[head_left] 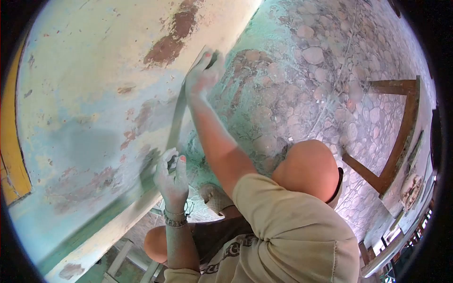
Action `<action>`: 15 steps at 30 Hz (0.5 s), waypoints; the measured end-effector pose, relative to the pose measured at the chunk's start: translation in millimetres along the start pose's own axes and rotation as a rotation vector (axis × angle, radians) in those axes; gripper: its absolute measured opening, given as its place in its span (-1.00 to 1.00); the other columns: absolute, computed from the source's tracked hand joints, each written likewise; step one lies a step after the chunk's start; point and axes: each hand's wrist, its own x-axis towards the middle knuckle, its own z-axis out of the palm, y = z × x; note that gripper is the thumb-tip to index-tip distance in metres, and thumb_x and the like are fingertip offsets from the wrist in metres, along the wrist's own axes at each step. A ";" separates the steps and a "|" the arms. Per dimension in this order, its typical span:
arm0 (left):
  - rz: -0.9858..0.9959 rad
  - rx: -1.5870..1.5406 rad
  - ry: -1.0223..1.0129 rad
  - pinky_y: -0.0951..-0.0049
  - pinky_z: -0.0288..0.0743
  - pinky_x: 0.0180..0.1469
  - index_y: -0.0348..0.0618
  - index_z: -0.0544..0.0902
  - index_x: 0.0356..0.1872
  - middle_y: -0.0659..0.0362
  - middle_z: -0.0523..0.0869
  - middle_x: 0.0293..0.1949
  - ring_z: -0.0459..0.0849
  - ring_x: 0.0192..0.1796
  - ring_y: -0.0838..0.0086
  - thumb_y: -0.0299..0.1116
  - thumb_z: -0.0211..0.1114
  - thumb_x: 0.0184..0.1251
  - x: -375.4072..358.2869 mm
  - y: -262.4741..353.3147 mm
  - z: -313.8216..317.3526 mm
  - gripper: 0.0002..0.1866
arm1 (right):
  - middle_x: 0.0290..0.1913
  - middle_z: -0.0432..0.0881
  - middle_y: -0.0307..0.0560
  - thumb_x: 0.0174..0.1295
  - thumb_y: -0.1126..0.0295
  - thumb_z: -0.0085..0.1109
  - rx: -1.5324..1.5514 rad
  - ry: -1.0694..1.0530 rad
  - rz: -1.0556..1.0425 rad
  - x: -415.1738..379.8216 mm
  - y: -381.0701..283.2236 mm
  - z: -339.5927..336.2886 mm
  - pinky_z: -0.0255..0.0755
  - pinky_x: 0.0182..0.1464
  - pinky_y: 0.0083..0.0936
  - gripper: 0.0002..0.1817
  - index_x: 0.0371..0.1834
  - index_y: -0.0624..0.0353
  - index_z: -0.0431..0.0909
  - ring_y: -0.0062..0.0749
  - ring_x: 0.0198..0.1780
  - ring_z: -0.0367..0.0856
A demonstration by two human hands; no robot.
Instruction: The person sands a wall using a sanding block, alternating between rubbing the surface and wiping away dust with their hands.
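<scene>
My right hand, coated with pale dust, is closed round the upper part of a long, narrow flat strip lying along the edge of the painted wall. Lower down, my left hand is also dusty, its fingers curled at the strip's lower end and the thumb uppermost; a bracelet circles that wrist. The wall surface is pale yellow and bluish green, with brown worn patches. My fingers hide parts of the strip.
A pebbled stone surface spreads to the right of the wall. A wooden frame stands at the far right. A yellow-painted edge shows at far left. Pale wooden bars lie below, and a shoe sits near my left hand.
</scene>
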 end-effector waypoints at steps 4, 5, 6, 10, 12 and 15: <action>-0.037 0.002 -0.020 0.42 0.51 -0.04 -0.34 0.60 -0.06 0.05 0.68 -0.22 0.63 -0.17 0.39 -0.44 0.33 0.27 -8.3 -13.1 -7.6 -0.73 | 0.09 0.40 0.24 0.39 0.04 0.01 0.018 0.009 0.180 -8.7 -11.6 5.8 0.24 0.24 -0.23 -0.42 0.25 0.31 0.29 -0.02 0.10 0.40; -0.044 -0.003 -0.032 0.42 0.51 -0.04 -0.34 0.60 -0.06 0.04 0.68 -0.22 0.64 -0.17 0.39 -0.44 0.33 0.27 -7.2 -16.9 -6.2 -0.73 | 0.08 0.40 0.23 0.39 0.02 0.01 0.043 -0.006 0.146 -16.0 -9.4 5.6 0.24 0.23 -0.23 -0.41 0.23 0.32 0.30 -0.04 0.10 0.40; -0.054 -0.005 -0.047 0.41 0.51 -0.03 -0.35 0.60 -0.06 0.04 0.68 -0.22 0.64 -0.17 0.38 -0.44 0.33 0.27 -7.4 -21.7 -6.1 -0.73 | 0.07 0.40 0.22 0.39 -0.01 0.00 0.065 -0.020 0.115 -26.4 -6.7 5.1 0.24 0.23 -0.24 -0.40 0.21 0.33 0.31 -0.06 0.09 0.40; -0.106 -0.055 -0.048 0.41 0.51 -0.04 -0.35 0.60 -0.07 0.05 0.69 -0.21 0.63 -0.19 0.38 -0.44 0.32 0.26 -7.1 -40.9 -13.5 -0.73 | 0.01 0.40 0.17 0.37 -0.04 0.02 0.071 -0.063 0.092 0.3 -9.7 3.4 0.25 0.21 -0.26 -0.37 0.19 0.35 0.31 -0.11 0.07 0.41; -0.108 -0.095 -0.029 0.41 0.51 -0.05 -0.35 0.60 -0.07 0.05 0.69 -0.22 0.64 -0.20 0.39 -0.45 0.32 0.26 -2.7 -32.4 -14.0 -0.74 | -0.02 0.42 0.13 0.37 -0.06 0.02 0.097 0.003 0.151 9.5 -8.3 10.2 0.27 0.14 -0.28 -0.38 0.12 0.35 0.30 -0.19 0.03 0.41; -0.015 -0.059 -0.030 0.43 0.51 -0.07 -0.33 0.60 -0.07 0.06 0.69 -0.24 0.63 -0.21 0.42 -0.44 0.32 0.27 1.0 -47.8 -5.6 -0.74 | -0.05 0.43 0.09 0.38 -0.07 0.02 0.255 0.023 0.050 -28.4 -8.0 18.8 0.27 0.10 -0.29 -0.37 0.11 0.37 0.26 -0.27 0.01 0.40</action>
